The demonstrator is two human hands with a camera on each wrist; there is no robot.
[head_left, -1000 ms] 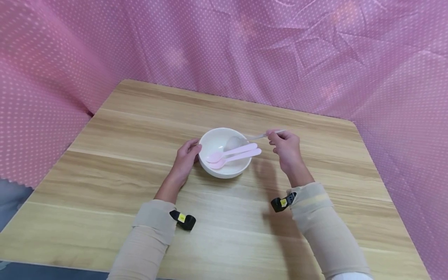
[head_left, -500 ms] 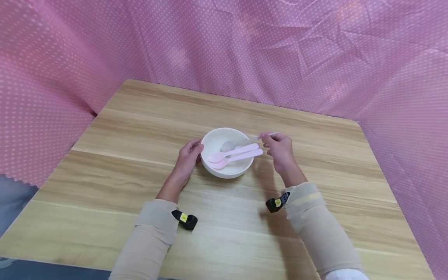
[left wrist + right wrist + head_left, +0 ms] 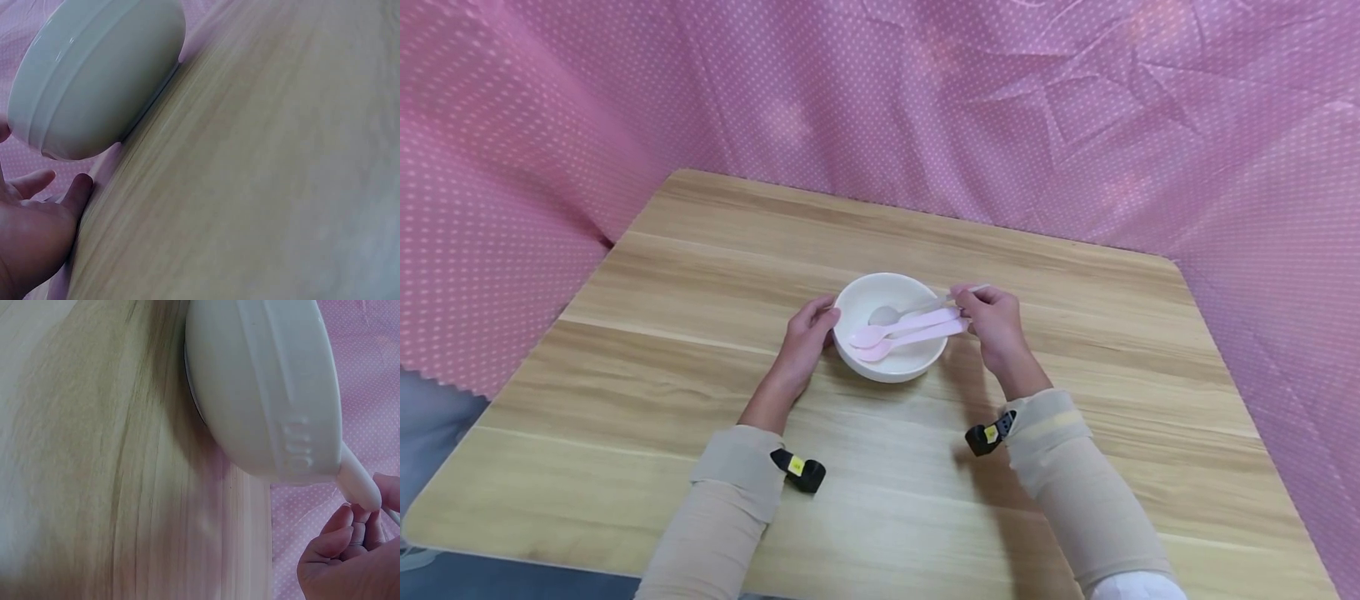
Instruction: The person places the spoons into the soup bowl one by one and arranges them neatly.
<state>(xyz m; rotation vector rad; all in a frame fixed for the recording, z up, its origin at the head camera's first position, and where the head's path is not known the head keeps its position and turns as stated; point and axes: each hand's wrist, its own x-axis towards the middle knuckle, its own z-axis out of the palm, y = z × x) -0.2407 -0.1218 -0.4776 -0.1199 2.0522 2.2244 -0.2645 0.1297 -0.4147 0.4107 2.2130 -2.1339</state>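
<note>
A white bowl point(image 3: 867, 295) stands upright on the wooden table, holding three spoons. My left hand point(image 3: 802, 343) holds the bowl's left side, thumb at the rim and fingers along the outside. My right hand point(image 3: 995, 330), to the right of the bowl, pinches the handle of a whitish spoon point(image 3: 884, 316) whose head is down inside. Beside it, two pale pink spoons, one farther point(image 3: 868, 336) and one nearer point(image 3: 874, 352), lean with handles over the right rim. In the right wrist view a pale handle point(image 3: 359, 478) comes over the rim right at the fingertips.
The light wood table point(image 3: 880, 517) reaches well past the bowl on every side. Pink dotted cloth point(image 3: 880, 108) hangs behind it and at both sides. Each sleeve carries a small black wrist camera, one left point(image 3: 805, 475) and one right point(image 3: 985, 437).
My right hand has moved left towards the bowl with the whitish spoon, and its fingers now overlap the pink handles' ends. The spoon's head sits lower and further left. My left hand keeps its place.
</note>
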